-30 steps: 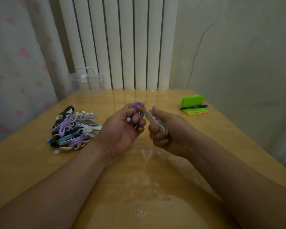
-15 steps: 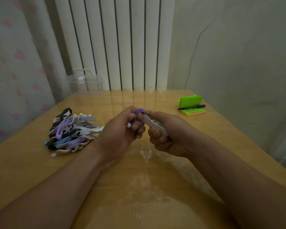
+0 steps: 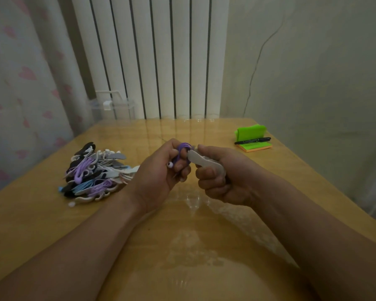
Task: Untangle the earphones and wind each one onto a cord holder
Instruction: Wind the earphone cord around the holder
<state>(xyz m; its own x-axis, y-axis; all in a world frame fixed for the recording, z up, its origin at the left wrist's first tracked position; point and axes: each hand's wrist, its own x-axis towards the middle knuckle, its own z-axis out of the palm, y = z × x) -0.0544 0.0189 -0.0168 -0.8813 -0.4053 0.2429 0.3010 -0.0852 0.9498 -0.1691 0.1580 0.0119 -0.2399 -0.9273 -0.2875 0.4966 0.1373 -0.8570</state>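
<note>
Wooden table [image 3: 52, 224] lies beneath both your hands. Your left hand [image 3: 159, 177] curls its fingers round the purple earphone [image 3: 182, 147]; your right hand [image 3: 224, 177] clamps the white cord holder [image 3: 204, 162], its tip just beside the left fingertips.

**Purple cord, pale holder**

The earphone cord [image 3: 183, 147] is showing purple, and its earbud [image 3: 169, 164] is showing a white tip. The cord holder [image 3: 201, 161] is looking pale grey-white. The pile [image 3: 96, 172] is mixing black, lilac, light blue, grey and white. The surface [image 3: 182, 246] is gleaming honey-yellow. The sticky notes [image 3: 250, 132] are showing bright green over orange, the marker [image 3: 253, 140] black. The curtain [image 3: 20, 83] is showing pink hearts on white.
</note>
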